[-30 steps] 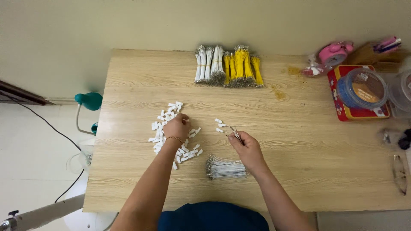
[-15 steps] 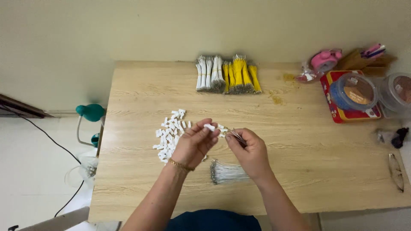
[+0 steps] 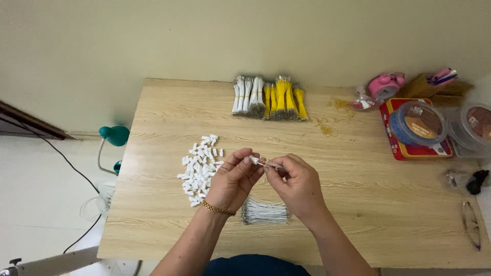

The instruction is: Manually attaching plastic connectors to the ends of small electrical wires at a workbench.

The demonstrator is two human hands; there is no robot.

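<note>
My left hand pinches a small white plastic connector between thumb and fingers, above the wooden table. My right hand pinches a short white wire whose tip meets the connector. Both hands are close together over the table's middle. Left of my left hand lies a pile of white connectors. A bundle of white wires lies on the table just below my hands.
Bundles of white wires and yellow wires lie at the table's far edge. At the right stand a red tin under a blue-lidded tub, a pink clock, clear tubs and glasses. A green lamp stands left of the table.
My left hand lifted off the connector pile with one connector and came to my right hand. The wire and connector now meet between my fingertips.
</note>
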